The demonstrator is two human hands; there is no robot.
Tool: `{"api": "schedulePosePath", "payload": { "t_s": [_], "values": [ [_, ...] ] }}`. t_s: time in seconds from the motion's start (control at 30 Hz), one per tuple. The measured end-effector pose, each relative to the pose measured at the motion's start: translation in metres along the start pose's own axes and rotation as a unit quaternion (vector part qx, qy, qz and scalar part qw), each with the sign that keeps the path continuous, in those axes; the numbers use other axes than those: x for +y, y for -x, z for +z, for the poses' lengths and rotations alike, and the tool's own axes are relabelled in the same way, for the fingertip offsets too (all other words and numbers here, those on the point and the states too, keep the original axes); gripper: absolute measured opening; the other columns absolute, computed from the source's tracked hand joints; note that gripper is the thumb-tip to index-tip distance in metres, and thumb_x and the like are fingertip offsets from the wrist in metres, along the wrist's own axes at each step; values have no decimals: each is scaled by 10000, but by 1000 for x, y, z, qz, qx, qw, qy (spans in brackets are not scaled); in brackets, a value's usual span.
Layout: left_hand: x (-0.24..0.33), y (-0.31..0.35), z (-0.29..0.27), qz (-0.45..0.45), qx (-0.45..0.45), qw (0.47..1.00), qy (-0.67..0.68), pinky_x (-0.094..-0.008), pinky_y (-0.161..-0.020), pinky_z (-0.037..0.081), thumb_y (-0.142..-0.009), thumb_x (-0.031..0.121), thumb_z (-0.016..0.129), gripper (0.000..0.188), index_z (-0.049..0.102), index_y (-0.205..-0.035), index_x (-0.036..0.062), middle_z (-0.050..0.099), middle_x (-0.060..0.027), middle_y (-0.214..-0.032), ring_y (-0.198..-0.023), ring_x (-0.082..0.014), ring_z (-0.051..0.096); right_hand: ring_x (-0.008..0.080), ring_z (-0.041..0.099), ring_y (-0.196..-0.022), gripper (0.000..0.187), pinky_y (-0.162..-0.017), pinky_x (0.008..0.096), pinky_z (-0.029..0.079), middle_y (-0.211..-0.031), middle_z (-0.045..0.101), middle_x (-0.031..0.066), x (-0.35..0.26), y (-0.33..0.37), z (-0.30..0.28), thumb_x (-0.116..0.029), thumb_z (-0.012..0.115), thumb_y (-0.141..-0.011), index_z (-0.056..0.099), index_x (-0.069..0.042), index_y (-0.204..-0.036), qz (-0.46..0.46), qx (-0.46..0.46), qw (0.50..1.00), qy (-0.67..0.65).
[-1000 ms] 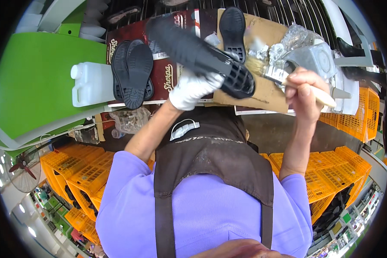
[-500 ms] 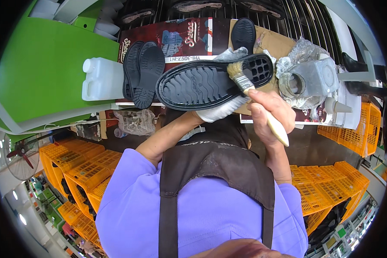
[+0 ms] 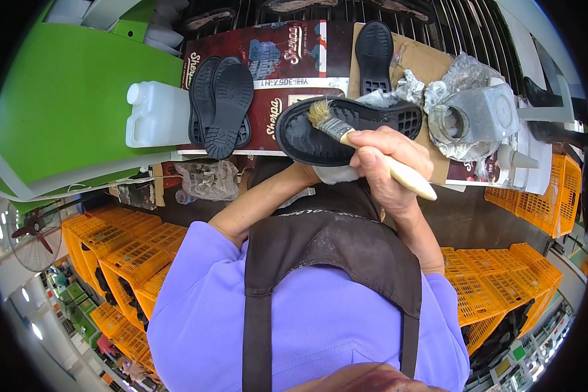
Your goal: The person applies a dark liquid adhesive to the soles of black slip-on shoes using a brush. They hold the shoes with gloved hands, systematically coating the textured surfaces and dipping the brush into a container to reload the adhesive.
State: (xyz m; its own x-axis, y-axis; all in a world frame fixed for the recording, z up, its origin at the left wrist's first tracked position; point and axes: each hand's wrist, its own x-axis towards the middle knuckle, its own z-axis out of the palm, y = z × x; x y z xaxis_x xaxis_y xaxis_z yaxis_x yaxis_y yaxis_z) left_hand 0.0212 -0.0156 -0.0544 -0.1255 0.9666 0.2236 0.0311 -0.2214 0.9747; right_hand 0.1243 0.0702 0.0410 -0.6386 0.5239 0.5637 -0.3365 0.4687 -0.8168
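One bare right hand [image 3: 394, 162] pinches a brush [image 3: 336, 129], bristles at the left part of the sole [image 3: 300, 142]; the gloved left hand [image 3: 337, 174], nearer, supports it beneath, finger closure hidden. The sole lies beyond and leftward of the right hand, long axis left-to-right. Stacked soles [image 3: 225, 104] lie left of the sole, the jar [image 3: 482, 115] right.

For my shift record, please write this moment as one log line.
left hand: gloved, holding black sole from beneath; right hand: bare, gripping brush; bristles: at sole's wider end; white jug: beside stacked soles
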Motion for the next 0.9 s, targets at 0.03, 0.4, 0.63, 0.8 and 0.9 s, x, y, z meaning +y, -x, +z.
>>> {"api": "schedulePosePath", "payload": {
  "t_s": [0.03,0.4,0.63,0.8,0.9],
  "values": [
    [2,0,0,-2,-7,1000,-2,-308,-719,441,-808,159,601,120,552,-885,81,553,-37,-848,-823,-147,529,169,598,-535,89,-483,251,470,-717,649,106,0,0,0,-21,664,-728,638,28,-798,13,-7,1000,-10],
    [18,-12,11,-64,-60,995,46,-291,-770,427,-804,151,611,264,496,-1028,70,514,-56,-977,-914,-145,507,162,628,-624,77,-565,250,494,-723,651,93,14,-26,-21,-60,643,-767,651,10,-796,56,-165,983,-59],
    [16,-11,3,-111,-171,979,-8,-296,-822,466,-757,101,660,411,479,-1122,42,533,-70,-1054,-974,-158,530,100,560,-551,146,-492,216,437,-697,620,79,32,-42,-36,-118,613,-794,650,21,-815,145,-257,948,-121],
    [12,-14,2,-64,-190,979,-23,-304,-792,471,-720,143,702,434,484,-1079,34,539,-69,-994,-931,-163,541,87,551,-531,203,-430,197,420,-671,606,67,36,-51,-40,-187,629,-793,661,12,-778,262,-277,916,-127],
    [12,-15,1,-50,-195,979,34,-297,-821,475,-735,132,697,408,501,-1078,29,557,-74,-1003,-935,-157,556,86,554,-535,228,-421,200,421,-657,605,56,42,-54,-42,-216,639,-789,664,10,-767,261,-302,908,-127]
  ]
}}
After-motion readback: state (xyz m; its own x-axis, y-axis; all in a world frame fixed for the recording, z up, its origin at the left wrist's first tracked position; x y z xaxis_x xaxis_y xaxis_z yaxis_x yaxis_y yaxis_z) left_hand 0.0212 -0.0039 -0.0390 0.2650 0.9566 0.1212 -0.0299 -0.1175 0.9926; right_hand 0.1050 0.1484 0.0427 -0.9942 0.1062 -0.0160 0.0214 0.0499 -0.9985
